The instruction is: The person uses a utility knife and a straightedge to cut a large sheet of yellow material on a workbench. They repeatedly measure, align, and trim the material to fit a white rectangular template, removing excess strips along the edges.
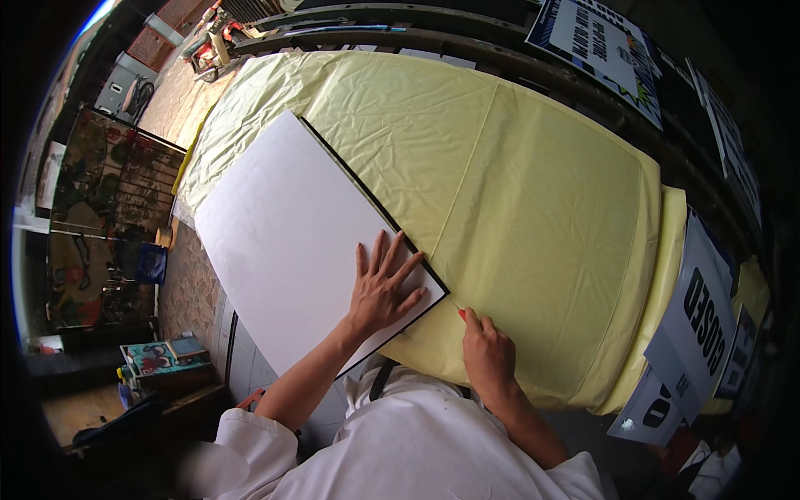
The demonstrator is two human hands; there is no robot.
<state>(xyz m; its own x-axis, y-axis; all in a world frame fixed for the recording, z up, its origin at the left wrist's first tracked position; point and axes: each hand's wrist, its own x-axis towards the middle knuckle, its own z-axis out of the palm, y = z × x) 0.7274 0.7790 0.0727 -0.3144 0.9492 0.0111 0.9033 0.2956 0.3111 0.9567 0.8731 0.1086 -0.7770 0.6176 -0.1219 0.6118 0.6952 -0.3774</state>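
A large white board (275,200) with a dark edge lies at a slant across the yellow-covered table. My left hand (384,283) rests flat on it near its right corner, fingers spread. Just right of that corner, my right hand (489,350) is closed round a red-handled cutter (462,314). Its thin tip points up and left toward the board's corner; whether it touches the edge is too small to tell. Most of the cutter's handle is hidden inside my fist.
The yellow sheet (550,225) over the table is wrinkled. Printed signs (696,317) hang beyond the right end, and another sign (596,54) leans at the far right. At left stand a tool-hung panel (104,208) and a low bench (83,412). A motorbike (212,50) is far off.
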